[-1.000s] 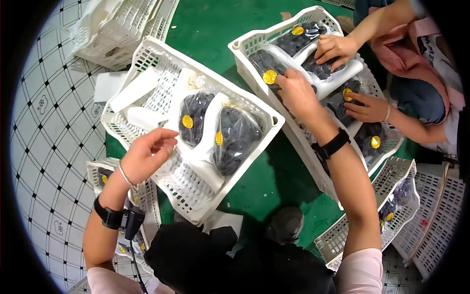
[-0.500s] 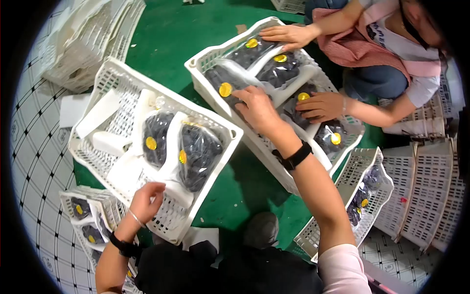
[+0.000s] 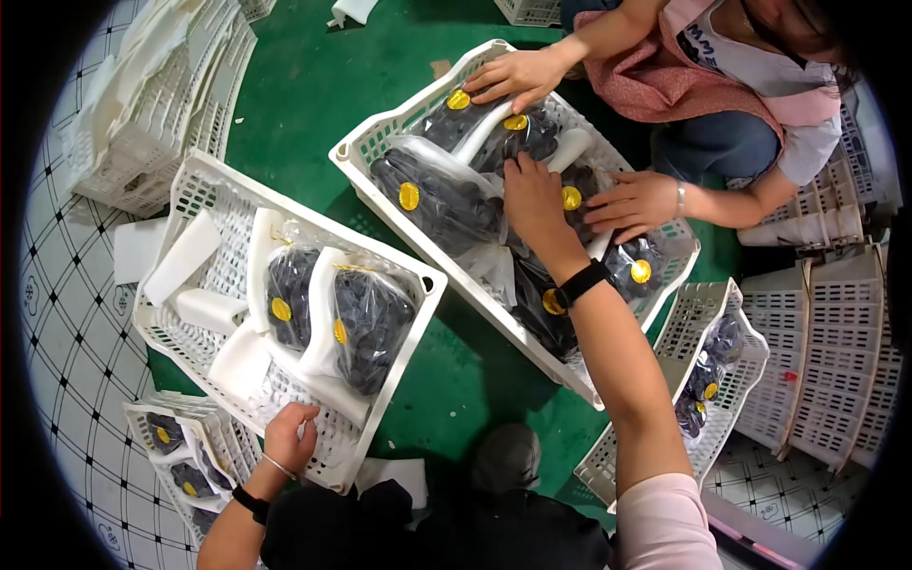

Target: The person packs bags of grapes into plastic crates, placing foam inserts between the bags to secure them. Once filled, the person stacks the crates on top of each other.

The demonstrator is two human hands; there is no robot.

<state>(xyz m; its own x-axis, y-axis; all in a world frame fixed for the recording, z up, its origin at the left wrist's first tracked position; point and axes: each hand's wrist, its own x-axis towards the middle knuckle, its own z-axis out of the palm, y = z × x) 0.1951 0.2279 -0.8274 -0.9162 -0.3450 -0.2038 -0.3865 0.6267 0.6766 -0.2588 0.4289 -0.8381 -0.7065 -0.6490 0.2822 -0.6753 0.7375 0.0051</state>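
Note:
My right hand (image 3: 541,204) reaches into the white plastic crate (image 3: 432,271) on the right, its fingers bunched among clear bags of dark grapes (image 3: 446,204) with round yellow stickers. What its fingertips press or pinch is hidden. White foam strips (image 3: 483,133) separate some bags. My left hand (image 3: 290,439), fingers curled, is at the near edge of the left crate (image 3: 380,380), with nothing visible in it. Inside that crate, two bags of dark grapes (image 3: 372,328) lie beside curved foam pieces (image 3: 328,304), and further white foam pieces (image 3: 185,256) lie loose at its left.
Across the right crate, a co-worker's two hands (image 3: 518,76) (image 3: 638,204) rest on grape bags. Stacked crates (image 3: 166,104) stand at far left, more crates (image 3: 807,351) at right. Smaller loads of bagged grapes sit in crates at lower left (image 3: 180,456) and lower right (image 3: 703,380).
My right hand has moved from the left-side bag to the middle of the right crate. A stickered bag now shows near my wrist. The view has shifted slightly; the co-worker's hands stay on the bags.

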